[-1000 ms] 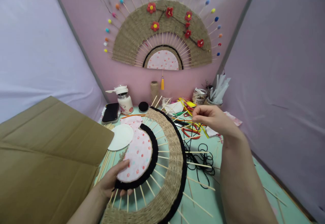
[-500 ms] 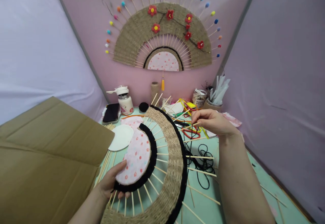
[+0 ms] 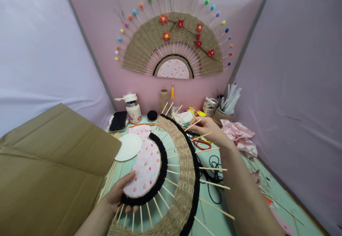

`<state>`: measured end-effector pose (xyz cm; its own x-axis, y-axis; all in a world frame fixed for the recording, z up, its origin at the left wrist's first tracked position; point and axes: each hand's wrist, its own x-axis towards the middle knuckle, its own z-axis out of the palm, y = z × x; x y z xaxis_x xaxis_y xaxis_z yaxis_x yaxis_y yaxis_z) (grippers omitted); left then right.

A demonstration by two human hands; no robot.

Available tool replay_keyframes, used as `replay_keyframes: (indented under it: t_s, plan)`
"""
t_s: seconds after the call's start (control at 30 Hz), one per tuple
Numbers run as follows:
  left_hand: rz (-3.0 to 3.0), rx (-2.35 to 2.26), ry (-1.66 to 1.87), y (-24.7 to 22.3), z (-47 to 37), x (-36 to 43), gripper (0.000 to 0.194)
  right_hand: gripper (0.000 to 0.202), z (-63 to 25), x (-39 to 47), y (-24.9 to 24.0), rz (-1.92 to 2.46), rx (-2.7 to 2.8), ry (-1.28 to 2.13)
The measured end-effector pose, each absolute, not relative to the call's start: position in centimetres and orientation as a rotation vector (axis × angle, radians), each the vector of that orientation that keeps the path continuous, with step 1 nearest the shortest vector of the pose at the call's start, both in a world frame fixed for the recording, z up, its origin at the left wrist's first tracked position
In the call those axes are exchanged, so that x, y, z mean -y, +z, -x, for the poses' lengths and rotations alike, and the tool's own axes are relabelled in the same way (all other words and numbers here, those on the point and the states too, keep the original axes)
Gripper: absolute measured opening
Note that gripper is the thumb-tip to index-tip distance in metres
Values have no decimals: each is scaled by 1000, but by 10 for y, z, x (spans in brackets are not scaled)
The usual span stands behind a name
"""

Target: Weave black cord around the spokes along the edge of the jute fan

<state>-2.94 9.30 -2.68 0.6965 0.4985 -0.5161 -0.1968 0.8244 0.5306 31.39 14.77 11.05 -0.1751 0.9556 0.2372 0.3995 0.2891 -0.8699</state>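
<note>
My left hand (image 3: 119, 193) grips a half-round woven fan (image 3: 185, 168) by its centre, thumb on the pink dotted fabric (image 3: 145, 173) and fingers underneath. Black cord edges the fabric and the outer rim of the tan weave. Bare wooden sticks (image 3: 213, 169) radiate past that rim. At the upper right edge, my right hand (image 3: 204, 127) is closed in a pinch on black cord, close beside a stick tip; the fingertips are partly hidden. Loose black cord (image 3: 213, 173) lies tangled on the table behind the sticks.
A finished fan (image 3: 139, 47) with red flowers and pompoms hangs on the back wall. Cardboard (image 3: 53, 164) stands at the left. Behind are a phone (image 3: 118, 121), a white bottle (image 3: 133, 111), red-handled scissors (image 3: 201, 145) and tins. Crumpled pink fabric (image 3: 239, 136) lies right.
My right hand has moved left and inward, closer to the fan's rim. My left hand keeps its hold on the fan. The camera view has tilted up slightly.
</note>
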Motion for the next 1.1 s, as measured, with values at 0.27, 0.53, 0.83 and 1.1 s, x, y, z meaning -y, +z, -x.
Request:
replay_keyframes:
  t_s: [0.27, 0.53, 0.83, 1.1]
  plan:
    - [-459, -718, 383, -18, 25, -89, 51, 25, -326, -144, 115, 1215, 1581, 741]
    - [-486, -775, 339, -14, 18, -86, 55, 23, -337, -130, 127, 1181, 1525, 831]
    - [-522, -786, 242, 3, 9, -81, 55, 26, -344, -131, 126, 1060, 1288, 1019]
    - [-531, -799, 238, 2, 6, -81, 53, 31, -360, -136, 124, 873, 1029, 1377]
